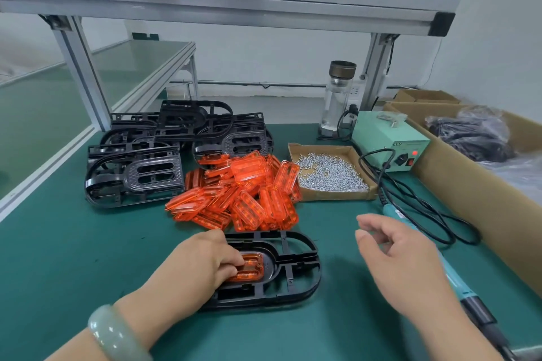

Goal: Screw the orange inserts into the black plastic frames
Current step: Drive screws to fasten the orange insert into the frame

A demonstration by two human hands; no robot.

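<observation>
A black plastic frame [296,269] lies on the green mat in front of me with an orange insert [252,268] seated in its oval recess. My left hand [202,264] rests on the frame's left half, its fingers pressing on the insert. My right hand [399,255] hovers to the right of the frame, fingers loosely curled and holding nothing. Under it lies the teal electric screwdriver [457,281]. A heap of orange inserts [243,193] sits behind the frame. More black frames [164,155] are stacked at the back left.
A shallow cardboard tray of silver screws [331,176] sits right of the orange heap. Behind it stands the green power supply [390,141] with black cables [416,205], and a glass bottle [337,97]. Cardboard boxes [469,184] line the right edge. A shelf [223,6] hangs overhead.
</observation>
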